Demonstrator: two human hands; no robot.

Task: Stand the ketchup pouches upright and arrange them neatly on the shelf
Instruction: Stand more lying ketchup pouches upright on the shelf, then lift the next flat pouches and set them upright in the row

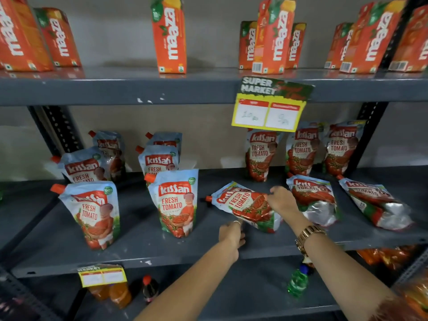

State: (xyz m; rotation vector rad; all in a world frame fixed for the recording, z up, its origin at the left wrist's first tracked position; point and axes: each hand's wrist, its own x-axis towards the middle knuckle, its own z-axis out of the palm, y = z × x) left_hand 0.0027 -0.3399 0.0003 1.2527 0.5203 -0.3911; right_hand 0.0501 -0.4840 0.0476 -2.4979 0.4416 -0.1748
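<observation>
— What do you see on the left of the grey shelf (139,246)?

— Kissan ketchup pouches standing upright (174,202). My left hand (231,234) reaches under the tilted pouch (246,206); its fingers are curled at the lower edge, but I cannot tell if they grip.

— And on the right?

— My right hand (281,200) clasps that pouch's top. Two more pouches lie flat (312,198) beyond it.

Counted twelve ketchup pouches (173,202): nine upright, three lying flat. Juice cartons (170,35) on upper shelf (115,89): about ten. Price tags (268,112): two.
</observation>
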